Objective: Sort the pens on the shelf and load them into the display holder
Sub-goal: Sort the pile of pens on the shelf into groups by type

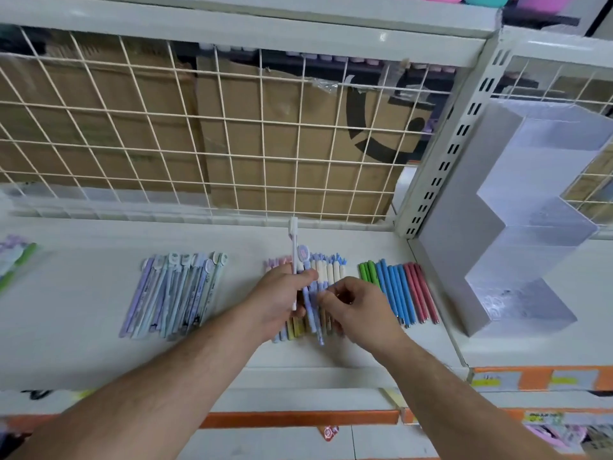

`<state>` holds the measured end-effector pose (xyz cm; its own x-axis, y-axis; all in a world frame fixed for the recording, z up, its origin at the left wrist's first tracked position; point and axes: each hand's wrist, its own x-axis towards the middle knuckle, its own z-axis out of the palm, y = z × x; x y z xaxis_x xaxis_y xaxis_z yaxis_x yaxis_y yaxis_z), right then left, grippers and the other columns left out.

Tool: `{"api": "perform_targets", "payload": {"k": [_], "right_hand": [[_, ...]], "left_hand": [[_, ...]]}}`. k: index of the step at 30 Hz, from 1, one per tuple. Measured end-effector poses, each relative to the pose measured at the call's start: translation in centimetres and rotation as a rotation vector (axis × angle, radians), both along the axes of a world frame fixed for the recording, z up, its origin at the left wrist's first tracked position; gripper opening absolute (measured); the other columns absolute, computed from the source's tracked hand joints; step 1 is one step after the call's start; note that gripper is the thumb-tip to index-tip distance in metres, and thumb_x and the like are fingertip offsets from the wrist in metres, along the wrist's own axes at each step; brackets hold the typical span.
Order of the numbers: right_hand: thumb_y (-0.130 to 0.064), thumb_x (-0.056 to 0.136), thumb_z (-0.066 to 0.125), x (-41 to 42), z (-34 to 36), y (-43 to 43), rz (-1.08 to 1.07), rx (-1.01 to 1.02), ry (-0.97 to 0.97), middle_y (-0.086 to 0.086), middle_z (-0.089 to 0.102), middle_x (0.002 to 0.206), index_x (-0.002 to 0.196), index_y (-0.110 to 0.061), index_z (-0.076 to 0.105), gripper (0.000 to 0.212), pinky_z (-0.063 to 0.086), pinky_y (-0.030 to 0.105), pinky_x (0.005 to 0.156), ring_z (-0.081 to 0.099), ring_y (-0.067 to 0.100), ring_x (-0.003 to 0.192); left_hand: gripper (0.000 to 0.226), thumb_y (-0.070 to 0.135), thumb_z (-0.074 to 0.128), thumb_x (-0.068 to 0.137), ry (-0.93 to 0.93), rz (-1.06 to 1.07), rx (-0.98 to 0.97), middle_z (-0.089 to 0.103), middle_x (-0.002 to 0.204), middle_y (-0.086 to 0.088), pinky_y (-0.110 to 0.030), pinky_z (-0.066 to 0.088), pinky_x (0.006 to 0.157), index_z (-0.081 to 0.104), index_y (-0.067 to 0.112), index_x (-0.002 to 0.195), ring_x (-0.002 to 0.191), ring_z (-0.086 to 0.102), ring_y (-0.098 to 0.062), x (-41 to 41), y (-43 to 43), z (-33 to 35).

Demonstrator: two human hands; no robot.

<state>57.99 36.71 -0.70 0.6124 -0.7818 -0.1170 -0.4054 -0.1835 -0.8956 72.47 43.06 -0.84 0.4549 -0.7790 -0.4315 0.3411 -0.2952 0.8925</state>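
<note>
On the white shelf lie sorted groups of pens. My left hand grips two upright pens, a white one and a purple-blue one with a round top. My right hand pinches pens in the middle group of cream and blue pens just beside it. A pastel purple and teal pile lies to the left. Green, blue and red pens lie in a row to the right. The clear stepped display holder stands at the right with no pens visible in it.
A wire grid with cardboard boxes behind it backs the shelf. A slotted upright post stands just left of the holder. More pens lie at the far left edge. Orange price strips run along the shelf fronts.
</note>
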Motion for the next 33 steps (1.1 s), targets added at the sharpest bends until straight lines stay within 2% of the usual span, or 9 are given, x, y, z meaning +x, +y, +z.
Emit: {"api": "perform_targets", "payload": {"k": [4, 8, 13, 17, 20, 22, 24, 28, 33], "right_hand": [[-0.015, 0.089, 0.076, 1.4, 0.5, 1.4, 0.075, 0.151, -0.066, 0.005, 0.069, 0.063, 0.091, -0.007, 0.066, 0.013, 0.039, 0.021, 0.038, 0.059, 0.014, 0.045], [-0.008, 0.09, 0.073, 2.5, 0.3, 2.0, 0.072, 0.184, -0.066, 0.005, 0.067, 0.061, 0.092, -0.004, 0.066, 0.008, 0.041, 0.024, 0.038, 0.056, 0.014, 0.045], [-0.007, 0.09, 0.07, 4.2, -0.2, 2.9, 0.046, 0.19, -0.056, 0.009, 0.065, 0.064, 0.091, -0.003, 0.067, 0.005, 0.041, 0.026, 0.04, 0.055, 0.016, 0.046], [-0.007, 0.089, 0.072, 6.1, -0.2, 4.0, 0.046, 0.198, -0.073, 0.004, 0.065, 0.057, 0.088, -0.003, 0.065, 0.007, 0.039, 0.023, 0.038, 0.052, 0.016, 0.039], [-0.007, 0.089, 0.072, 7.8, -0.1, 4.9, 0.022, 0.202, -0.077, 0.005, 0.066, 0.06, 0.087, -0.007, 0.065, 0.007, 0.042, 0.025, 0.038, 0.054, 0.016, 0.04], [-0.009, 0.09, 0.07, 8.8, -0.1, 5.4, 0.006, 0.213, -0.076, 0.006, 0.066, 0.06, 0.087, -0.009, 0.064, 0.007, 0.04, 0.024, 0.037, 0.054, 0.018, 0.039], [-0.01, 0.091, 0.07, 9.8, -0.1, 6.0, 0.012, 0.235, -0.073, 0.005, 0.064, 0.054, 0.087, -0.008, 0.062, 0.009, 0.036, 0.021, 0.035, 0.051, 0.018, 0.035], [-0.011, 0.087, 0.074, 12.3, -0.1, 7.4, 0.029, 0.24, -0.09, 0.004, 0.063, 0.053, 0.084, -0.005, 0.061, 0.015, 0.042, 0.024, 0.038, 0.054, 0.019, 0.04], [-0.013, 0.088, 0.069, 15.8, -1.1, 9.0, 0.043, 0.212, -0.013, 0.007, 0.064, 0.053, 0.088, -0.003, 0.062, 0.013, 0.048, 0.031, 0.044, 0.058, 0.024, 0.044]], "left_hand": [[0.008, 0.016, 0.058, 0.098, 0.019, -0.014, -0.025, 0.07, 0.079, -0.005, -0.035, 0.043, 0.066, 0.066, 0.012, 0.099, 0.074, 0.064, -0.022, 0.6, 1.1, 0.2], [0.017, 0.017, 0.053, 0.101, 0.019, -0.048, -0.02, 0.072, 0.079, 0.0, -0.026, 0.042, 0.055, 0.069, 0.011, 0.106, 0.064, 0.064, -0.012, 1.5, 2.3, 0.3], [0.023, 0.016, 0.052, 0.102, 0.053, -0.065, -0.021, 0.072, 0.087, -0.006, -0.026, 0.044, 0.058, 0.069, 0.009, 0.114, 0.071, 0.063, -0.018, 2.9, 3.8, 0.4], [0.024, 0.016, 0.051, 0.102, 0.093, -0.061, -0.041, 0.069, 0.093, -0.01, -0.027, 0.045, 0.057, 0.07, 0.008, 0.115, 0.071, 0.061, -0.019, 4.7, 5.2, 0.4], [0.023, 0.018, 0.052, 0.101, 0.065, -0.026, -0.045, 0.07, 0.095, -0.012, -0.035, 0.044, 0.073, 0.072, 0.009, 0.107, 0.081, 0.061, -0.025, 6.1, 6.1, 0.3], [0.019, 0.015, 0.053, 0.098, 0.013, 0.048, -0.03, 0.068, 0.088, -0.012, -0.038, 0.044, 0.078, 0.07, 0.011, 0.091, 0.078, 0.061, -0.026, 7.0, 6.6, 0.2], [0.014, 0.011, 0.055, 0.092, -0.017, 0.165, -0.017, 0.063, 0.071, -0.008, -0.035, 0.047, 0.069, 0.062, 0.011, 0.08, 0.063, 0.058, -0.024, 8.0, 7.0, 0.1], [0.009, 0.008, 0.052, 0.087, -0.002, 0.316, 0.0, 0.055, 0.052, -0.004, -0.032, 0.048, 0.055, 0.05, 0.009, 0.078, 0.042, 0.051, -0.02, 10.3, 8.3, 0.1], [0.019, 0.007, 0.043, 0.086, -0.011, 0.361, 0.044, 0.032, 0.051, 0.0, -0.023, 0.023, 0.039, 0.042, 0.016, 0.069, 0.04, 0.025, -0.015, 13.0, 10.6, 0.2]]}}
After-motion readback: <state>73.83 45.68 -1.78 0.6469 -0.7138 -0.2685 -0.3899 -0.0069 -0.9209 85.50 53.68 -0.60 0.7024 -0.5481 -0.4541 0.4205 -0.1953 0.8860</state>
